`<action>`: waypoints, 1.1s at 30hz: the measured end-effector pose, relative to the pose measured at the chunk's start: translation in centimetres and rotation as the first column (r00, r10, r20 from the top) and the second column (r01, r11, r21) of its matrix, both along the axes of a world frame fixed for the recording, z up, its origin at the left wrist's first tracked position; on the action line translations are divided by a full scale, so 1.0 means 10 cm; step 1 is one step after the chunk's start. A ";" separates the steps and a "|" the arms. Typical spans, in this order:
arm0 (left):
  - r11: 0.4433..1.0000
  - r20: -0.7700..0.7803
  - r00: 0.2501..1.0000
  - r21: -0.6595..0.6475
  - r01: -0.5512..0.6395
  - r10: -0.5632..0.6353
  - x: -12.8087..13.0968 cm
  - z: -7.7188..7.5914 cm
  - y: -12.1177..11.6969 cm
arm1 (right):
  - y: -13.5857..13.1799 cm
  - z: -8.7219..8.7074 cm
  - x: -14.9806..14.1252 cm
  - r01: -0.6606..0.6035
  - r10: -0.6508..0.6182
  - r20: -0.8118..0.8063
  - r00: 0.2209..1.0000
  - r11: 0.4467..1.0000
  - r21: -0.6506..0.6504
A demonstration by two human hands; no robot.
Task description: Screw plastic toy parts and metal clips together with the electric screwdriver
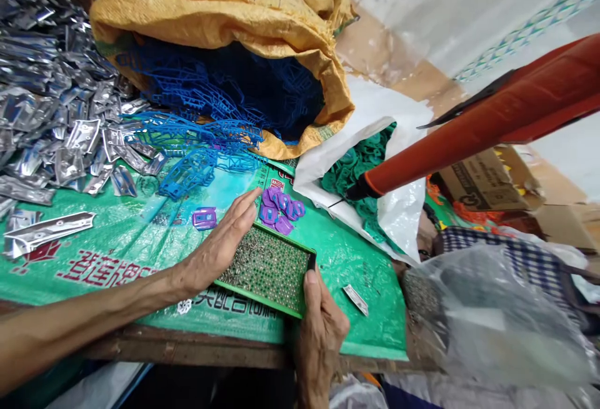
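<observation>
A shallow green-rimmed tray (274, 306) with a perforated plate is tilted in front of me above the table's front edge. Small metal screws (255, 260) lie loose in a heap toward its left end, and many of the holes look filled. My right hand (323, 321) grips the tray's right end, thumb on top beside a black corner piece. Along the left end lies my left hand (220, 249), its fingers stretched out and flat. Just beyond the tray sits a small pile of purple plastic parts (280, 209). One more purple part (204, 218) rests left of my fingertips.
An orange woven sack (210, 18) spills blue plastic frames (206, 140). Shiny metal pieces (56, 121) are heaped at left. A red power screwdriver (450, 134) slants in above a white bag (407, 209) of green parts (356, 165). A small metal plate (355, 299) lies at right.
</observation>
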State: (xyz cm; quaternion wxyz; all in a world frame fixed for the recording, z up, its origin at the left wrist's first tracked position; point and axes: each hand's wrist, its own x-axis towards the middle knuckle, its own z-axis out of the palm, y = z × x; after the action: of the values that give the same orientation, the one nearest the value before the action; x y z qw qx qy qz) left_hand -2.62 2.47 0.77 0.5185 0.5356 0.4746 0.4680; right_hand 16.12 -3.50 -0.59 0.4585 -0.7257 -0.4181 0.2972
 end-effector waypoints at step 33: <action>0.989 -0.699 0.702 0.133 -0.061 0.137 -0.50 0.17 0.26 | 0.19 0.10 0.30 0.214 -0.103 -0.474 0.874 0.959 0.185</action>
State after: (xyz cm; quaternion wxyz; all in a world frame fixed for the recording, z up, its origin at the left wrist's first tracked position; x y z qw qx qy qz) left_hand -7.60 5.08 2.51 0.2444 0.6724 0.6410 0.2780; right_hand 19.10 -1.63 0.37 0.6488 -0.6079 -0.2681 0.3709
